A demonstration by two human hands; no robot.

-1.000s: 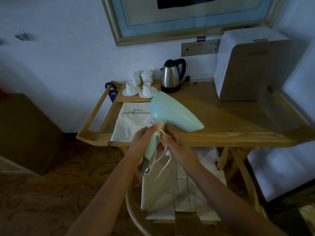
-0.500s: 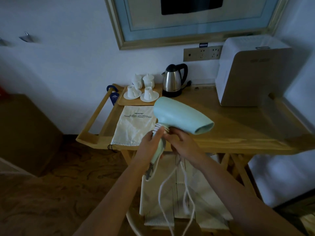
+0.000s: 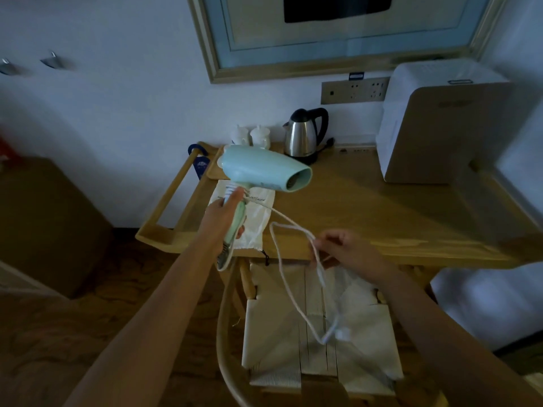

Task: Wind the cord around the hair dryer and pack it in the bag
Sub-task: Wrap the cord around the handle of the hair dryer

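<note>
Right hand (image 3: pixel 349 254) pulled white cord (image 3: pixel 289 277) out

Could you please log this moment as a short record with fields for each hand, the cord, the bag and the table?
left hand: grips the handle of the hair dryer, nozzle pointing right
right hand: pinches the cord, apart from the dryer
cord: a few turns at the top of the handle, the rest loose, plug dangling over the chair
bag: flat on the table, behind the dryer handle
also on table: kettle, cups, white appliance
</note>
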